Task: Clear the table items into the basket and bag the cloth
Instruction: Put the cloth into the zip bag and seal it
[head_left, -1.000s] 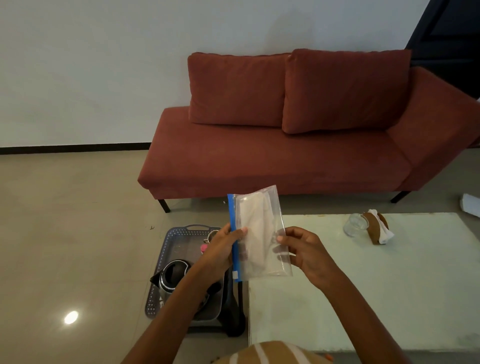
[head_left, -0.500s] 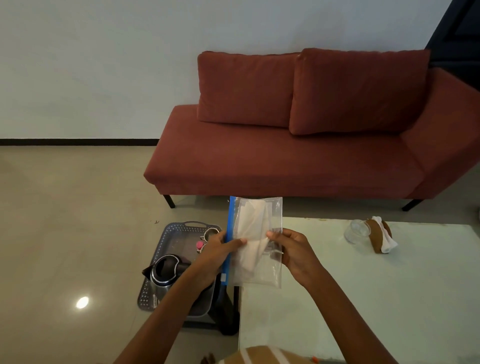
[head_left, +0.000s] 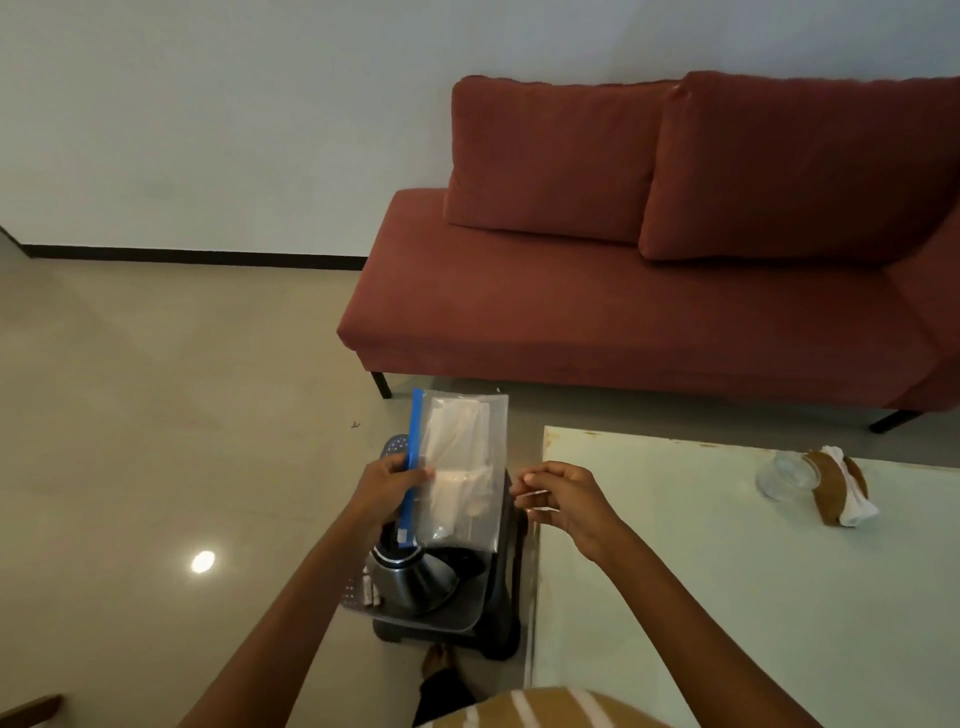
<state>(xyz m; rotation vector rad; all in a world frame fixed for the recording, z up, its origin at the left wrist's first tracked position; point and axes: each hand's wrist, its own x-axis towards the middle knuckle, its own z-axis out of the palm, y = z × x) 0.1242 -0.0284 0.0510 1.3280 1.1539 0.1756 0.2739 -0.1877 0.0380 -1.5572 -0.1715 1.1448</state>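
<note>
My left hand (head_left: 388, 486) pinches the blue zip edge of a clear plastic bag (head_left: 470, 512) with a folded white cloth (head_left: 453, 439) inside it. The bag hangs upright over the grey basket (head_left: 396, 445) on the floor, which holds a steel kettle (head_left: 410, 577). My right hand (head_left: 563, 498) hovers just right of the bag with its fingers loosely curled, apart from it and holding nothing. Both hands are left of the pale green table (head_left: 727, 582).
On the table's far right lie a clear glass (head_left: 785, 474) and a brown holder with a white napkin (head_left: 844, 491). A red sofa (head_left: 649, 291) stands behind. Beige tiled floor stretches to the left. A foot (head_left: 436, 662) shows below the basket.
My right hand has let go of the bag and drawn slightly right. The left hand has carried the bag leftward off the table's edge, over the basket. The view has swung left.
</note>
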